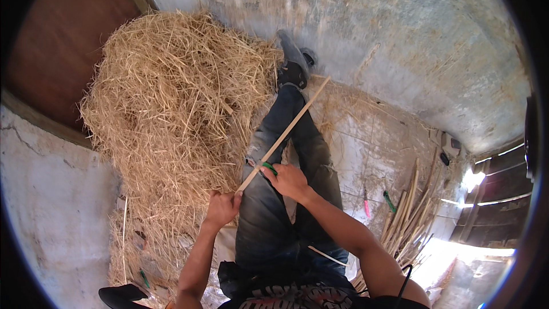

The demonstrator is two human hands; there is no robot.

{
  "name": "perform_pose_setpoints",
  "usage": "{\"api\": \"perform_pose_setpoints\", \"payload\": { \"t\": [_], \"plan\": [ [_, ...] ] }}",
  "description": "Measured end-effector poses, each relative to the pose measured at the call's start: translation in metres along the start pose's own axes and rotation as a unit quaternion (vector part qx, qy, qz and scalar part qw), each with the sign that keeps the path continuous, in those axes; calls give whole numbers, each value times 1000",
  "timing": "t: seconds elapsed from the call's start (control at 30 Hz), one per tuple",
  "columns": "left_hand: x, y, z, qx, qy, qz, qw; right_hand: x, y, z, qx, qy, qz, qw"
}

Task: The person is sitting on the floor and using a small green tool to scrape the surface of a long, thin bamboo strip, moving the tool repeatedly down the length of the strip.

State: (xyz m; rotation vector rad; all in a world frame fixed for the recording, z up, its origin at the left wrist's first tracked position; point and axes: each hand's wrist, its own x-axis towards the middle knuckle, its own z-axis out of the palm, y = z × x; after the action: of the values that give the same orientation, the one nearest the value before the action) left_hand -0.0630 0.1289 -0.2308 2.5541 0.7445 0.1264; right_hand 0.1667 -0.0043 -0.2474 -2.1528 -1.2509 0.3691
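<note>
A long, thin, pale strip of wood or bamboo (295, 120) slants across my legs, its far end up near my feet. My left hand (222, 209) is closed on the strip's near end, beside my left thigh. Over my thighs, my right hand (287, 181) is closed on a small green object (269, 167), which lies against the strip a little farther along. Most of that object is hidden by the fingers, so its kind cannot be made out. My legs (269, 217) stretch forward in dark, worn trousers, with the feet crossed by the wall.
A big straw heap (177, 86) rises along my left. A bundle of thin sticks (409, 206) lies to the right, near a pink-handled tool (366, 205) and a green item (389, 201). A curved, stained wall (400, 34) closes off the far side.
</note>
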Motion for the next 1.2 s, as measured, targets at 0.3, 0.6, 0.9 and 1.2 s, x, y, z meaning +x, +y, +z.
{"api": "perform_pose_setpoints", "payload": {
  "t": [0.3,0.6,0.9,1.2],
  "plan": [
    [-46,1,-44,59,-16,-4,998,13,8,-4,2,-5,104,995],
    [-179,-49,-112,107,-58,-19,992,87,121,-57,-42,40,223,973],
    [-268,-98,-87,92,-99,-98,986,60,241,-123,-20,114,301,946],
    [-79,-44,-21,-15,-33,-31,999,3,42,-60,60,7,93,994]
  ]
}}
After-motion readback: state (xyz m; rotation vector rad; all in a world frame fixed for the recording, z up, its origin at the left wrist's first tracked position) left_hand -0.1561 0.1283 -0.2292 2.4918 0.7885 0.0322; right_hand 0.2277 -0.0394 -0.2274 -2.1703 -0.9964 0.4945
